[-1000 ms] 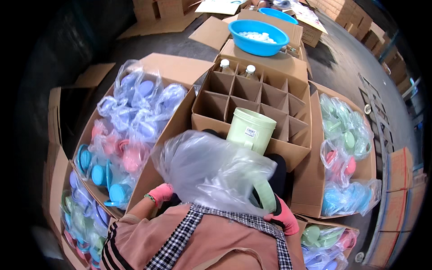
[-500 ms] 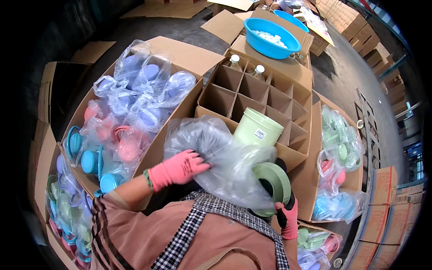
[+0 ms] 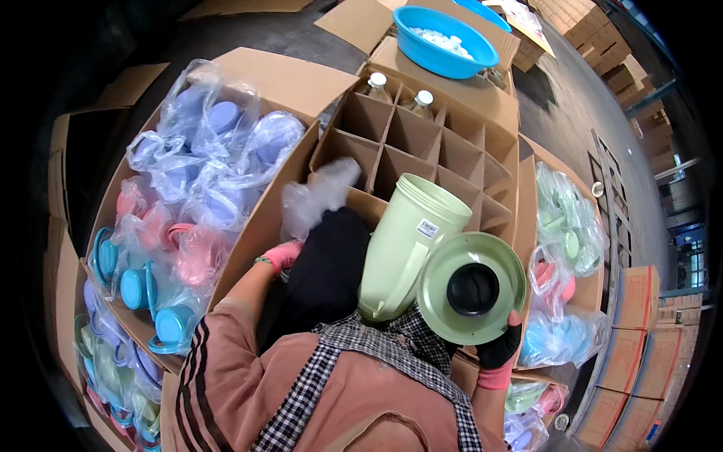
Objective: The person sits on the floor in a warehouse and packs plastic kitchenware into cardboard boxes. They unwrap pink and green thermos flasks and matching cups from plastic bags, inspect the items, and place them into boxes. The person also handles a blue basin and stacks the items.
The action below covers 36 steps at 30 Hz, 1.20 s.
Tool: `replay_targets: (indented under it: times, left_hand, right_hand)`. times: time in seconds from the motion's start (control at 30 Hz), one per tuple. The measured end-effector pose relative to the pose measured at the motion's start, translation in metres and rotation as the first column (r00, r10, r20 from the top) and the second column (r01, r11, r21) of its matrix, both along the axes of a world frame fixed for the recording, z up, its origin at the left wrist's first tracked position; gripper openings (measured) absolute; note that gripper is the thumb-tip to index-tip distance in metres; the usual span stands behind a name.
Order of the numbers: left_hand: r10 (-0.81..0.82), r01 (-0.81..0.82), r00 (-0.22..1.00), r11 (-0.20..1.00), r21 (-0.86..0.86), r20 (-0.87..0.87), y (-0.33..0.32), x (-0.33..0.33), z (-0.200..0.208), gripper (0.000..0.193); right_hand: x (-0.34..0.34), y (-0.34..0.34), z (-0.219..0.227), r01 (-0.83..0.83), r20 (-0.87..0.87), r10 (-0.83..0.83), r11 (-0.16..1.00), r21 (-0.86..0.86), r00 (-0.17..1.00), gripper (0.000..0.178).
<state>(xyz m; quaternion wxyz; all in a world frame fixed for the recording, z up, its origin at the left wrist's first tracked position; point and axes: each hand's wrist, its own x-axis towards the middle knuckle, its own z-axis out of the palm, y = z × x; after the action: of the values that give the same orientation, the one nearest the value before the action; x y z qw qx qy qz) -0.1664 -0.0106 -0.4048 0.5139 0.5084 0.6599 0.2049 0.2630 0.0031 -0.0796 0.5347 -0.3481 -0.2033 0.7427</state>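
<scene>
My right hand (image 3: 503, 348), in a pink glove with a black palm, grips the rim of a pale green round lid (image 3: 437, 294) with a black round piece (image 3: 473, 289) in its middle. Between my knees leans a tall pale green jug (image 3: 399, 248) with a side handle, its threaded open top tilted away from me. My left hand (image 3: 282, 257), in a pink glove, is low beside my dark-trousered left knee, and its fingers are mostly hidden. Above that hand is a crumpled clear plastic bag (image 3: 322, 194); whether the hand touches it cannot be seen.
Ahead stands a divided cardboard box (image 3: 354, 154) with two white-capped glass bottles in its far cells. A blue basin (image 3: 446, 64) of small white pieces sits beyond. To the left, a carton (image 3: 248, 260) holds bagged purple, pink and blue lids; another carton (image 3: 595, 301) is at right.
The plastic bag has come away from the jug and shifted left, baring the jug's body. My left hand has dropped beside my knee. The lid has turned to face up in my right hand.
</scene>
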Motion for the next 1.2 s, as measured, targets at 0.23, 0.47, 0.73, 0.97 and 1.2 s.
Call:
replay_targets:
  times: [0.23, 0.47, 0.73, 0.97, 1.2]
  left_hand:
    - [0.135, -0.071, 0.922, 0.980, 0.185, -0.363, -0.003, 0.007, 0.238, 0.044]
    - [0.299, -0.078, 0.942, 0.635, 0.769, -0.151, 0.020, 0.067, 0.334, 0.036]
    - [0.125, -0.376, 0.287, 0.927, -0.008, 0.950, 0.030, 0.108, 0.332, 0.049]
    - [0.082, -0.277, -0.039, 0.957, -0.090, 0.996, 0.086, 0.113, 0.317, 0.031]
    - [-0.140, -0.525, -0.088, 0.848, 0.073, 0.986, 0.169, 0.117, 0.302, 0.041]
  right_hand:
    - [-0.019, 0.031, 0.002, -0.065, 0.020, 0.064, 0.996, 0.058, 0.998, 0.046]
    - [-0.076, 0.054, 0.010, -0.286, -0.282, 0.289, 0.957, 0.054, 0.915, 0.049]
    - [-0.102, 0.065, 0.028, -0.269, 0.091, 0.264, 0.962, 0.040, 0.960, 0.038]
    - [-0.109, 0.141, 0.040, -0.259, 0.367, 0.180, 0.949, 0.177, 0.913, 0.038]
    - [-0.156, 0.211, 0.082, -0.971, 0.476, -0.878, 0.072, 0.230, 0.047, 0.075]
